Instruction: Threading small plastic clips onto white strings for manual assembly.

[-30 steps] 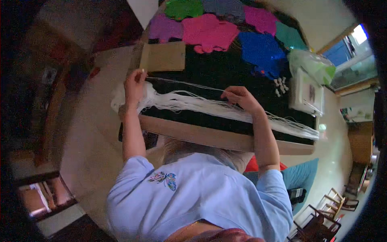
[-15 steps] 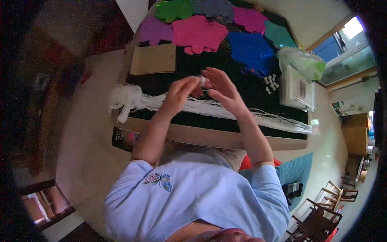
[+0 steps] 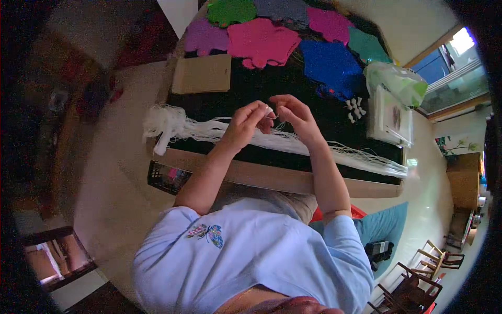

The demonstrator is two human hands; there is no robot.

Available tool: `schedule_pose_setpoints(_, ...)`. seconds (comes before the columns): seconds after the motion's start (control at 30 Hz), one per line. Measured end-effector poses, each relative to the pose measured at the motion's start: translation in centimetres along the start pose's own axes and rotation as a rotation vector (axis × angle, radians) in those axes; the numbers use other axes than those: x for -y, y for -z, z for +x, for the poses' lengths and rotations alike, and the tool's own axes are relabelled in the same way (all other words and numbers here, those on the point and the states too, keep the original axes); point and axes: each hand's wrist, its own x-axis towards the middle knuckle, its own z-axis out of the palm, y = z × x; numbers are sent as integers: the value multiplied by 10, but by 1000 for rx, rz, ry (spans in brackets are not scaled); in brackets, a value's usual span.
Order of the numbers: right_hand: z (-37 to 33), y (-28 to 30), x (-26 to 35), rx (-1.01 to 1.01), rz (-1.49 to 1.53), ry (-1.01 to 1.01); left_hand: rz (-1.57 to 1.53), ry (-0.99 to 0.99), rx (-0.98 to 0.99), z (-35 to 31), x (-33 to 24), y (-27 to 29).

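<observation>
My left hand (image 3: 246,124) is closed, with a small wound bundle of white thread (image 3: 269,111) pinched at its fingertips. Close beside it, my right hand (image 3: 297,116) curls its thumb and fingers together at a strand of the white thread; the exact grip is small and partly hidden. Both hands are raised over a long hank of loose white thread (image 3: 212,131), which stretches across the near side of the dark table top (image 3: 256,86) and bunches up at its left end. Several small white thread bundles (image 3: 356,110) lie to the right of my hands.
Knitted-looking coloured pieces, among them a pink one (image 3: 261,42) and a blue one (image 3: 329,68), cover the far side. A cardboard piece (image 3: 202,75) lies at left. At right are a flat white package (image 3: 393,118) and a plastic bag (image 3: 392,78). A black basket (image 3: 162,178) stands below the near edge.
My right hand, open with spread fingers before, has curled in at the thread. My left hand has turned slightly and still holds the white bundle. The view has shifted a little.
</observation>
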Motion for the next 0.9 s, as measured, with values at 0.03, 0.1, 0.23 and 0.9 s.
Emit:
schedule_pose_setpoints(0.03,1,-1,-2,9,29,37,2,3,3,1,-1,-1)
schedule_pose_setpoints(0.1,-4,-2,6,32,56,-49,27,-14,-43,2,-4,-3)
schedule_pose_setpoints(0.23,-4,1,9,22,-71,-55,98,-12,-45,2,-2,-5)
schedule_pose_setpoints(0.9,1,2,0,-71,-108,-48,284,-103,-69,-1,5,10)
